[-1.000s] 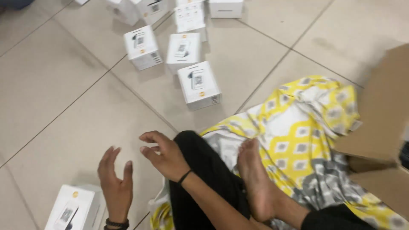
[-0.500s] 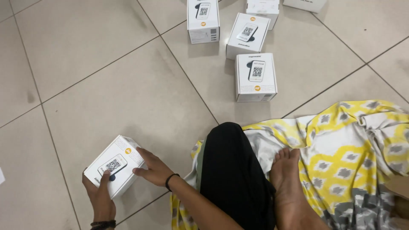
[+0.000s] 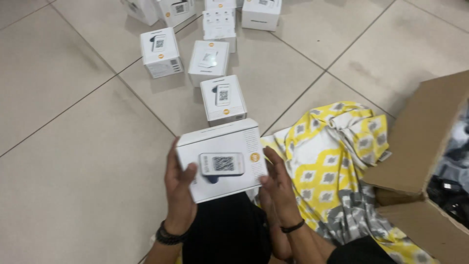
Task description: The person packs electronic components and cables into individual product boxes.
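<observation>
I hold a white product box [image 3: 222, 159] with a picture of a small device on its top, raised above my lap. My left hand [image 3: 179, 188] grips its left side, thumb on top. My right hand [image 3: 277, 183] grips its right side. Both wrists wear dark bands. Just beyond the held box, another white box [image 3: 223, 99] of the same kind stands on the tiled floor.
Several more white boxes [image 3: 160, 52] stand on the floor at the top. An open cardboard carton [image 3: 426, 146] with dark contents is at the right. A yellow, white and grey patterned cloth [image 3: 337, 166] lies by my black-clad leg [image 3: 227, 234].
Both hands took the white box from the floor at my left and lifted it to the middle above my lap. The view swung right, bringing the carton back in.
</observation>
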